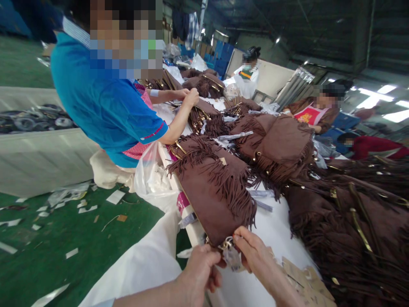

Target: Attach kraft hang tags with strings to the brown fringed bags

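Observation:
A brown fringed bag (204, 192) lies on the white table in front of me, its near end towards my hands. Gold-coloured metal rings (228, 242) show at that end, beside a small clear plastic wrapping (233, 258). My left hand (204, 264) is closed at the bag's near corner, thumb against curled fingers; what is inside the grip is partly hidden. On the other side of the rings, my right hand (254, 249) pinches the metal hardware between thumb and forefinger. The fingertips of both hands are close together.
Brown fringed bags (275, 145) pile up behind and to the right (348, 230). Tan cards (303, 277) lie by my right forearm. A co-worker in a blue shirt (105, 102) handles another bag at left. Paper scraps (115, 196) litter the green floor; other people work farther back.

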A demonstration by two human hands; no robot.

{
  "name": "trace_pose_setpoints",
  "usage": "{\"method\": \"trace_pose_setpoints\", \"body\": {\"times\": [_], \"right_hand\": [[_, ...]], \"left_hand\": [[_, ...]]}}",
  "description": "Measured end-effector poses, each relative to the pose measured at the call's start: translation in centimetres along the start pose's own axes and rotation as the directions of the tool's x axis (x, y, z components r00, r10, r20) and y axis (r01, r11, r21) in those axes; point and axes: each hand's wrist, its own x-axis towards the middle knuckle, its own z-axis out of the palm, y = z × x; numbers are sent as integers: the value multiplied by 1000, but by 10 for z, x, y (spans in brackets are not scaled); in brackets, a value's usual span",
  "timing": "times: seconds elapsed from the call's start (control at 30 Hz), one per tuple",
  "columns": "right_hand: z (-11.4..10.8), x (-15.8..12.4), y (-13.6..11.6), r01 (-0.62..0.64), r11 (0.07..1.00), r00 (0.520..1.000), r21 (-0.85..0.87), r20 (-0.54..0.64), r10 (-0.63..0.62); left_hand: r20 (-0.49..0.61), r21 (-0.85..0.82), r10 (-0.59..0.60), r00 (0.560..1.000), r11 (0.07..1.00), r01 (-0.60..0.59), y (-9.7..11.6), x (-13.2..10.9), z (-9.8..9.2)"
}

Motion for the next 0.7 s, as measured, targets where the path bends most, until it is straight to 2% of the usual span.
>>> {"method": "trace_pose_setpoints", "body": {"times": [0.07,0.17,0.23,0.3,0.37,0.5,0.6,0.7], "right_hand": [[4,-7,6,-31,998,999,63,10,31],[10,-15,11,-43,991,998,130,-33,48],[14,-19,11,-41,990,996,133,-73,51],[16,-22,10,-63,992,994,112,-77,72],[14,-27,9,-79,994,991,76,-100,87],[0,-37,6,-41,998,949,-48,-314,24],[-9,-43,1,-19,996,921,-86,-388,-16],[-6,-45,-6,-1,998,938,-66,-347,-22]], "left_hand": [[-21,-63,-43,999,997,42,-5,0,0],[48,-266,-94,994,958,104,-6,0,2],[80,-344,-132,988,927,152,-6,2,5],[93,-360,-128,987,920,154,-7,4,6],[94,-354,-66,993,930,96,-9,5,5],[70,-279,60,996,960,-38,-12,5,-2],[93,-260,34,995,966,-9,-14,5,-3],[197,-294,16,980,955,43,-16,3,0]]}}
